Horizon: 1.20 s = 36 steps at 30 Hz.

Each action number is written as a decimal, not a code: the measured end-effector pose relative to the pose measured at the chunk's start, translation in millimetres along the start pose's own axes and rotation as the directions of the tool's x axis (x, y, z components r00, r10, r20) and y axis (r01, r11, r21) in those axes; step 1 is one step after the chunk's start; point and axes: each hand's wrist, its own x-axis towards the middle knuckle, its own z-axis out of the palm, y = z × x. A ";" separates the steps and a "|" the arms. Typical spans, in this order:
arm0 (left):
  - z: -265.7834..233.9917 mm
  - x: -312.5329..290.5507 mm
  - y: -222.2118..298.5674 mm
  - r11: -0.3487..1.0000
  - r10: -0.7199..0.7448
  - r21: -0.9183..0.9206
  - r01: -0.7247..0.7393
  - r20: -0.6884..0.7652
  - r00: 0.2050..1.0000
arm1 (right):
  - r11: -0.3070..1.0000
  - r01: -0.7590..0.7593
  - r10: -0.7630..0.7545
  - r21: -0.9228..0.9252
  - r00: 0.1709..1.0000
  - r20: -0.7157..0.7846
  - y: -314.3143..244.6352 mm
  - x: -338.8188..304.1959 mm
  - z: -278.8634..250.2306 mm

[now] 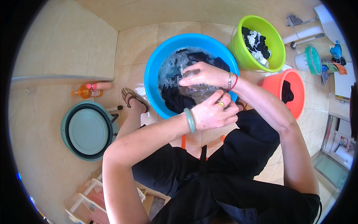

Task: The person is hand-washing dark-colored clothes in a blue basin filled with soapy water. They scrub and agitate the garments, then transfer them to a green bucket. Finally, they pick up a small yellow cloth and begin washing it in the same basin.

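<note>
Over a round blue basin [150, 89], my right hand [209, 76] is bent around a see-through, shiny, wet thing [197, 92]. Its exact kind cannot be made out. Closer to me, my left hand [215, 114] has its fingers curled in against the near side of that thing. What lies inside those fingers is hidden. A green bangle sits on the left wrist and a gold ring on a left finger. Dark cloth [175, 99] soaks in the foamy water below both hands, and more dark cloth [220, 64] lies at the basin's far right.
A lime-green bucket [274, 48] with black and white cloth stands beyond the basin at right. Nearer is a coral bucket [298, 93] holding dark cloth. At left are a grey-green folding basin [89, 130] and an orange bottle [86, 92]. My feet flank the blue basin.
</note>
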 end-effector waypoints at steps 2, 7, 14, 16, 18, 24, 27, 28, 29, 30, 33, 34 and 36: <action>8.1 -3.1 -1.2 0.999 0.038 0.028 -0.038 -0.019 0.999 | 0.999 0.009 -0.009 -0.040 1.000 -0.014 1.1 1.0 2.0; 24.1 -13.6 -4.2 0.984 0.163 0.057 -0.169 0.104 0.981 | 0.973 -0.002 -0.023 -0.232 0.994 -0.105 11.2 5.6 8.2; 43.0 -24.3 -9.3 0.963 0.228 0.080 -0.259 0.280 0.933 | 0.872 0.013 -0.135 -0.490 0.967 -0.214 19.5 14.6 16.8; 55.8 -30.7 -8.9 0.964 0.231 0.055 -0.259 0.307 0.923 | 0.833 0.000 -0.176 -0.553 0.948 -0.266 40.1 24.4 19.6; 64.3 -43.0 -11.2 0.961 0.246 0.054 -0.271 0.280 0.928 | 0.840 -0.058 -0.163 -0.539 0.921 -0.354 54.7 33.0 25.3; 24.7 -35.7 -43.7 0.911 -0.249 -0.344 0.228 -0.019 0.968 | 0.807 -0.113 0.331 0.580 0.899 -0.286 98.4 23.1 -39.0; 20.9 -41.0 -55.3 0.599 -0.785 -0.502 0.624 -0.215 0.580 | 0.696 -0.019 0.306 0.717 0.912 -0.272 82.9 3.9 -58.3; 32.2 -44.0 -64.4 0.218 -0.972 -0.714 0.665 -0.101 0.211 | 0.671 0.064 0.300 0.738 0.888 -0.349 83.1 0.4 -63.2; 39.4 -51.9 -78.3 -0.239 -0.971 -0.852 0.467 0.206 -0.122 | 0.644 0.147 0.297 0.750 0.856 -0.423 83.8 -2.7 -67.8; 48.1 -71.1 -98.9 -0.532 -0.842 -0.830 0.171 0.498 -0.206 | 0.615 0.235 0.293 0.752 0.818 -0.495 80.6 -8.5 -69.2; 43.4 -85.4 -113.0 -0.797 -0.579 -0.564 -0.219 0.815 0.007 | 0.578 0.308 0.129 0.756 0.880 -0.458 86.8 -20.4 -81.5; 39.0 -84.2 -109.5 -0.826 -0.543 -0.508 -0.243 0.834 0.102 | 0.584 0.232 0.173 0.778 0.901 -0.398 79.1 -25.1 -78.5; 35.8 -79.4 -103.0 -0.784 -0.604 -0.601 -0.155 0.796 -0.026 | 0.581 0.077 0.262 0.810 0.925 -0.276 64.2 -35.7 -72.8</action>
